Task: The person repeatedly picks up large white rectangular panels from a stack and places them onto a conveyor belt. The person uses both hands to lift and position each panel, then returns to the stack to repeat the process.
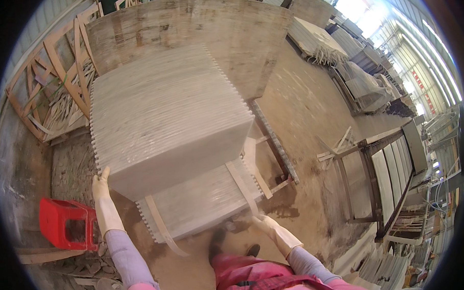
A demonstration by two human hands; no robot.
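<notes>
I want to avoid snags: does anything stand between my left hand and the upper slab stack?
Nothing visible but its pale glove: the left hand is at the near left corner of the upper slab stack. The red stool stands farther left.

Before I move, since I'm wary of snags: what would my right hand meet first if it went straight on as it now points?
Probably the near end of the right pale strip; your right hand looks almost at it, but I can't tell whether they touch.

Red characters (423,92) on pale far wall (436,86), well beyond right hand (271,227), off to its right; too small for me to read.
</notes>
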